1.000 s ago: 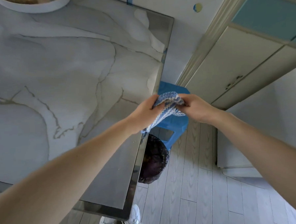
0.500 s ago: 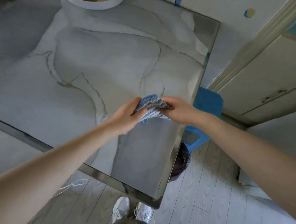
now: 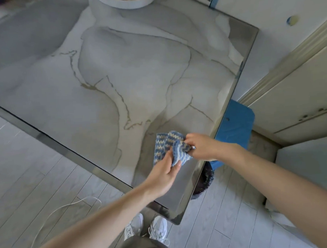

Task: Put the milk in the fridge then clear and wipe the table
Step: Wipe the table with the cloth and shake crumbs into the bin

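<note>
Back over the table comes the cloth [image 3: 169, 147], which a second ago was held bunched out past the edge above the blue stool [image 3: 234, 124] and the dark bin [image 3: 206, 176]; now it hangs half-opened over the near right corner of the marble-look table [image 3: 118, 73]. Left hand [image 3: 164, 174] pinches the cloth's lower edge between thumb and fingers, right hand [image 3: 202, 146] has its fingers curled tight on the far side, and the two are drawing it apart. Whether the fabric touches the top yet, I cannot tell. No milk in sight, only a white bowl [image 3: 122, 3] at the far edge, so this reads as the wiping step, with the cloth being readied. Next call, I'd judge: spread it flat, lay it on the surface, press with one palm and sweep in strokes across the top.
</note>
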The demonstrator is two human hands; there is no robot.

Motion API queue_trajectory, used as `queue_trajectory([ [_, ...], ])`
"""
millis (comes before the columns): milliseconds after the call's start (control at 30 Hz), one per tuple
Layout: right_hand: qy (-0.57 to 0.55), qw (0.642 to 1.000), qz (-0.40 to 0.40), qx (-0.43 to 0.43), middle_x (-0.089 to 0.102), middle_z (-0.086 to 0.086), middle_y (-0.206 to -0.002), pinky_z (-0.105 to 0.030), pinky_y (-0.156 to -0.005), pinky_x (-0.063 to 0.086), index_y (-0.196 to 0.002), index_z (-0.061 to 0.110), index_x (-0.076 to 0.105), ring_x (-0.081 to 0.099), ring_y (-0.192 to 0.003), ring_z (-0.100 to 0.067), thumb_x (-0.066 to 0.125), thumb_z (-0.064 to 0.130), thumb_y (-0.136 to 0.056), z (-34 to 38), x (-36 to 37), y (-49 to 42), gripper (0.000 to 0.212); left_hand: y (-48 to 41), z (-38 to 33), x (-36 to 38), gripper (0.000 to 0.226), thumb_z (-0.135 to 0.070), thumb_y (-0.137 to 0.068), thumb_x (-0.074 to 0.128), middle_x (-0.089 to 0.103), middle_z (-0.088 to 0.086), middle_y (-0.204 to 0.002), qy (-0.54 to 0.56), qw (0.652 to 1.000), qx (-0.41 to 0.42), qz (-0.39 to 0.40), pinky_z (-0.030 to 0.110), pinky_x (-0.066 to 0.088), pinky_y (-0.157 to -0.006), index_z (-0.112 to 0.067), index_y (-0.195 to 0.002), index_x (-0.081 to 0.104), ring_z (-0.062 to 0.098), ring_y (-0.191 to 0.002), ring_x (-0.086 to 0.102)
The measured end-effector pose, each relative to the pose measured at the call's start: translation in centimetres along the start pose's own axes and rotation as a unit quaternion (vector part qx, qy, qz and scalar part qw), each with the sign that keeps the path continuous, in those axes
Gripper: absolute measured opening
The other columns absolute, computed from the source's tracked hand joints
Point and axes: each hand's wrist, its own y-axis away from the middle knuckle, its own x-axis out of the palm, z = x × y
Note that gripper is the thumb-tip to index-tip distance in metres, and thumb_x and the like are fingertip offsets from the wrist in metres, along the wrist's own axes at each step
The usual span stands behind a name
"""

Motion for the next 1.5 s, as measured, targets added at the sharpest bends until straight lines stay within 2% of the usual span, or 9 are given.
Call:
queue_trajectory([
  [300,-0.003,0.994,-0.015,0.105,0.041,0.000,-0.078,-0.043,-0.076,0.041,-0.067,0.011,0.043,0.047,-0.083,-0.026,0.041,0.006,-0.085,-5.7,-0.9,3.0,0.018,-3.3,-3.5,6.2,0.036,-0.018,-0.099,0.033,0.049,0.011,-0.128,0.073,0.997,-0.019,0.012,0.011,0.029,-0.083,-0.002,-0.131,0.034,0.022,-0.118,0.046],
  [467,-0.053,0.987,-0.058,0.138,0.045,-0.006,-0.080,-0.041,-0.074,0.039,-0.072,0.008,0.044,0.045,-0.078,-0.024,0.041,0.006,-0.086,-8.2,-0.7,4.0,0.015,-5.0,-4.6,8.2,0.035,-0.020,-0.099,0.033,0.050,-0.004,-0.120,0.080,0.996,-0.025,0.019,0.014,0.031,-0.083,-0.011,-0.133,0.034,0.008,-0.106,0.046],
  [600,-0.097,0.976,-0.094,0.172,0.043,-0.002,-0.072,-0.033,-0.069,0.032,-0.065,0.010,0.041,0.042,-0.076,-0.022,0.040,0.007,-0.088,-10.2,-0.3,4.8,0.024,-6.6,-5.0,9.9,0.031,-0.021,-0.099,0.033,0.053,0.003,-0.123,0.071,0.997,-0.029,0.029,0.029,0.038,-0.091,-0.011,-0.128,0.037,0.011,-0.102,0.047],
  [767,-0.192,0.952,-0.143,0.192,0.063,-0.014,-0.101,-0.034,-0.075,0.040,-0.099,0.001,0.059,0.056,-0.095,-0.029,0.040,0.004,-0.087,-11.8,0.4,5.2,0.022,-8.2,-5.0,10.6,0.026,-0.024,-0.099,0.033,0.057,0.008,-0.114,0.052,0.997,-0.039,0.036,0.038,0.042,-0.092,-0.011,-0.120,0.041,0.020,-0.100,0.053],
  [867,-0.235,0.939,-0.164,0.188,0.066,-0.012,-0.102,-0.034,-0.079,0.044,-0.098,0.008,0.062,0.059,-0.098,-0.027,0.042,0.006,-0.087,-13.2,0.3,5.5,0.022,-9.7,-5.6,10.6,0.023,-0.024,-0.099,0.034,0.058,0.015,-0.105,0.023,0.998,-0.032,0.048,0.043,0.044,-0.086,-0.010,-0.114,0.043,0.026,-0.092,0.054],
  [1000,-0.285,0.920,-0.199,0.180,0.064,-0.007,-0.084,-0.030,-0.070,0.042,-0.074,0.020,0.062,0.056,-0.083,-0.022,0.046,0.004,-0.085,-13.9,-0.6,6.3,0.025,-11.8,-7.0,9.0,0.015,-0.022,-0.097,0.040,0.049,-0.007,-0.075,-0.018,0.997,0.026,0.067,0.014,0.036,-0.060,-0.011,-0.102,0.049,0.012,-0.070,0.048],
  [1133,-0.343,0.883,-0.278,0.159,0.066,-0.015,-0.088,-0.037,-0.083,0.047,-0.085,0.007,0.064,0.059,-0.084,-0.023,0.048,0.003,-0.083,-13.6,-2.9,7.0,0.017,-14.6,-9.4,5.9,0.019,-0.020,-0.095,0.046,0.048,-0.004,-0.068,-0.064,0.992,0.102,0.037,0.014,0.032,-0.053,-0.005,-0.104,0.054,0.009,-0.061,0.043],
  [1300,-0.352,0.844,-0.383,0.129,0.048,-0.002,-0.063,-0.030,-0.067,0.036,-0.071,0.006,0.051,0.046,-0.070,-0.016,0.046,0.004,-0.085,-11.5,-6.1,5.8,0.015,-17.2,-11.4,1.4,0.017,-0.015,-0.093,0.050,0.048,-0.006,-0.068,-0.086,0.974,0.210,-0.003,0.009,0.034,-0.057,-0.002,-0.104,0.056,-0.001,-0.057,0.044],
  [1500,-0.288,0.910,-0.278,0.105,0.057,-0.008,-0.091,-0.032,-0.072,0.040,-0.096,0.006,0.060,0.054,-0.085,-0.021,0.049,0.007,-0.086,-9.7,-4.7,1.5,0.015,-17.7,-7.7,-1.9,0.023,-0.022,-0.094,0.048,0.052,0.002,-0.081,-0.235,0.959,0.148,0.059,0.022,0.029,-0.057,-0.006,-0.110,0.053,0.016,-0.075,0.048],
])
